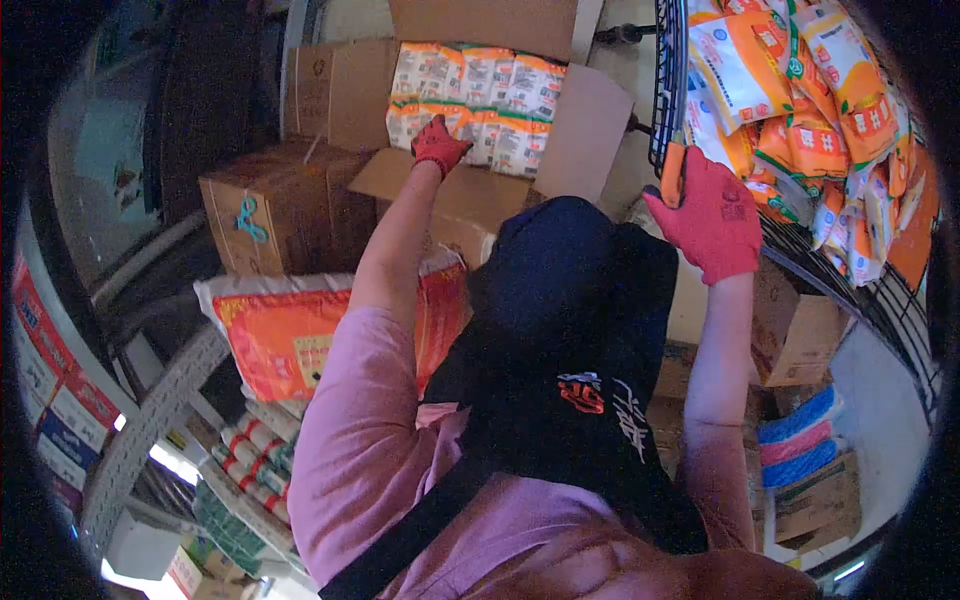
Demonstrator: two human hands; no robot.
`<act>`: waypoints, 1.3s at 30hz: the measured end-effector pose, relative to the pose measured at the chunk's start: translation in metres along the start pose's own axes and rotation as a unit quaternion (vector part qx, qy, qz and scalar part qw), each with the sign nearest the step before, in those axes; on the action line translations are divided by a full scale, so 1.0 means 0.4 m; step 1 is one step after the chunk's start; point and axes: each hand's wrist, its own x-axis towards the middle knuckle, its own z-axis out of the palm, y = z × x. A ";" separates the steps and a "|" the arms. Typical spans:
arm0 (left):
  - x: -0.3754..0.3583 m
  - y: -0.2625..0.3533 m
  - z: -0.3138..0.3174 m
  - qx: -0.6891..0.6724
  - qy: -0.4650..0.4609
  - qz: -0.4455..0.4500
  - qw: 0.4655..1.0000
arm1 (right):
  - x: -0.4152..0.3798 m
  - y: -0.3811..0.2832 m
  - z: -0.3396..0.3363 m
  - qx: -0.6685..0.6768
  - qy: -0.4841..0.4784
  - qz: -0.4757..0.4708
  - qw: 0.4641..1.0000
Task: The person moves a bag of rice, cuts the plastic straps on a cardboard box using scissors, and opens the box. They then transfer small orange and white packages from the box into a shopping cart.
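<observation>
My left hand [440, 146], in a red glove, reaches over an open cardboard box [455, 196] and lies at the near side of the packets inside. Its thumb and fingers are apart, with nothing visibly held. The white, orange and green packets [510, 105] sit in tight rows. My right hand [712, 215], also red-gloved, is closed round an orange handle-like piece [673, 176] at the edge of a black wire basket [662, 85]. Orange-and-white bags [815, 110] are heaped loosely in that basket.
A closed carton [290, 205] with a blue tie stands left of the open box. Below it lies a large red-orange sack [285, 335]. Another carton [800, 330] and a blue-and-pink striped pack [800, 437] are under the basket at right. Metal shelving [150, 425] runs along the left.
</observation>
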 end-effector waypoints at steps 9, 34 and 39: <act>0.265 -0.117 0.218 -0.234 0.085 -0.053 0.967 | -0.007 -0.003 0.002 0.017 0.014 0.038 0.999; 0.299 -0.035 0.008 -0.090 0.165 -0.002 0.982 | 0.013 -0.021 0.007 0.001 0.002 0.125 0.992; 0.482 -0.053 -0.009 -0.148 0.119 0.040 0.981 | 0.009 -0.007 0.027 -0.003 0.065 0.068 0.996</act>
